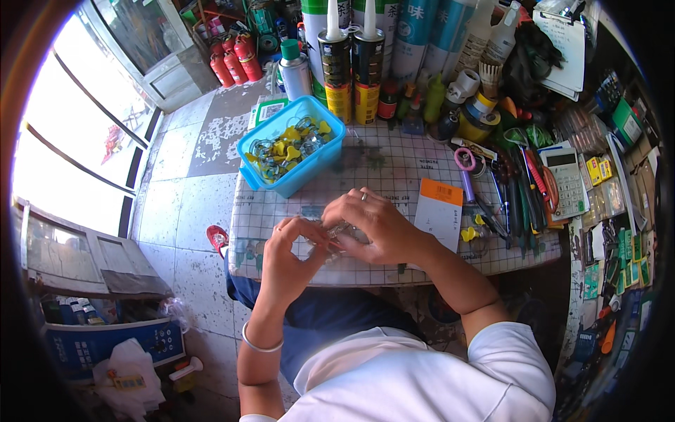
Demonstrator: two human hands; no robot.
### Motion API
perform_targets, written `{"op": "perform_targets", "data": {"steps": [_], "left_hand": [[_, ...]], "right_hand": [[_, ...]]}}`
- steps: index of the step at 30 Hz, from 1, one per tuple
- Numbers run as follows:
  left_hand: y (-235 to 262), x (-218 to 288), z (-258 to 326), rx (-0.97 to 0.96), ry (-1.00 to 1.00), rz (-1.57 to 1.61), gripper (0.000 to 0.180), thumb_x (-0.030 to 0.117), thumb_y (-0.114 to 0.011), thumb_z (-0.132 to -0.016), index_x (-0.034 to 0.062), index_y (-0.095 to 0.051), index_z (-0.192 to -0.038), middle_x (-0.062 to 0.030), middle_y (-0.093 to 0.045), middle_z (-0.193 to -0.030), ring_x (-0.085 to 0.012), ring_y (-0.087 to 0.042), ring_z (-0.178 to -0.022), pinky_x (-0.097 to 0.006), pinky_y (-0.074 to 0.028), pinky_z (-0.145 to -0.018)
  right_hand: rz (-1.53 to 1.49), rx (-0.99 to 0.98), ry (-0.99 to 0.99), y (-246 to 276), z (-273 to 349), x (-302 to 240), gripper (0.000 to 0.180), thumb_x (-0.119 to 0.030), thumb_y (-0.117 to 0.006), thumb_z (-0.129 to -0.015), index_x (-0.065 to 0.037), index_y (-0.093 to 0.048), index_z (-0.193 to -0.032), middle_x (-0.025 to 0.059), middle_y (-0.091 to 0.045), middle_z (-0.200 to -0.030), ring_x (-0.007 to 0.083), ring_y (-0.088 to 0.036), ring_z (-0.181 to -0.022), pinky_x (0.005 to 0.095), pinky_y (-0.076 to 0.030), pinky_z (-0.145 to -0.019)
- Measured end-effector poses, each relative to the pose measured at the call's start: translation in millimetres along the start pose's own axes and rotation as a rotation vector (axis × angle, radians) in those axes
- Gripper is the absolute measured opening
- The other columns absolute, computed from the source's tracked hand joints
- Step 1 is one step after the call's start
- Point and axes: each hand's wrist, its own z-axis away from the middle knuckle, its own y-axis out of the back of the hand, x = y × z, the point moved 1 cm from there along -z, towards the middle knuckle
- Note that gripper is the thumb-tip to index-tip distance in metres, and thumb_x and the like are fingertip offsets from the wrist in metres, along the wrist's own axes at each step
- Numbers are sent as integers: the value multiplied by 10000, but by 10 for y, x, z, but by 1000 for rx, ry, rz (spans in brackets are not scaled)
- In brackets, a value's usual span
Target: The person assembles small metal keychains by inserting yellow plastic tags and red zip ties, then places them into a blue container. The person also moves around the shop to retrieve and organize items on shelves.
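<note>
Far left on the table [246, 257], blue tub [299, 181], loaded with yellow and clear bits; we'd leave it there, beyond the knuckles. Next, left hand [290, 247]: thumb and forefinger pinched together on a small clear piece [343, 231], which sits between both hands above the near part of the tabletop. Right hand [376, 224]: fingers curled over the piece, closed on it; how firmly, we cannot tell. Our judgement: steady it with the right, do fine work with left fingertips, press lightly, stay low. Rightward, notepad [437, 219] and loose yellow bits [469, 233]; we'd keep the right forearm from sweeping them.
</note>
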Motion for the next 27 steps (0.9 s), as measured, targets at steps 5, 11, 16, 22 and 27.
{"op": "perform_targets", "data": {"steps": [5,11,16,22,27], "left_hand": [[-98,77,46,154,35,-112,234,-89,-668,-656,22,-553,-827,-64,-631,-785,-144,-583,-680,-261,-481,-716],[-180,74,64,253,89,-166,242,-80,-670,-663,18,-536,-839,-66,-622,-763,-120,-533,-632,-229,-465,-620],[-234,28,65,310,26,-231,250,-11,-690,-658,69,-564,-857,-32,-621,-755,-179,-597,-606,-294,-469,-576],[-298,13,70,388,-71,-306,259,-43,-694,-654,61,-518,-814,-37,-631,-775,-187,-584,-567,-282,-456,-527],[-339,-35,86,412,-106,-341,287,-59,-680,-679,60,-441,-783,-68,-651,-803,-194,-570,-569,-282,-448,-534]], "right_hand": [[-92,-5,-16,-104,20,22,285,-45,-665,-752,-86,-551,-1010,81,-627,-897,277,-613,-864,407,-438,-802],[-101,9,-91,-128,54,32,284,-49,-676,-762,-76,-545,-1013,103,-643,-931,309,-617,-868,413,-461,-785],[-111,15,-106,-136,56,41,294,-56,-686,-770,-71,-534,-1021,112,-649,-933,312,-620,-875,403,-470,-779],[-100,31,-113,-144,56,36,296,-52,-688,-769,-60,-527,-1018,108,-650,-924,294,-632,-869,392,-477,-781],[-103,38,-124,-151,61,41,299,-47,-689,-766,-61,-527,-1016,107,-649,-922,289,-631,-871,384,-479,-780]]}}
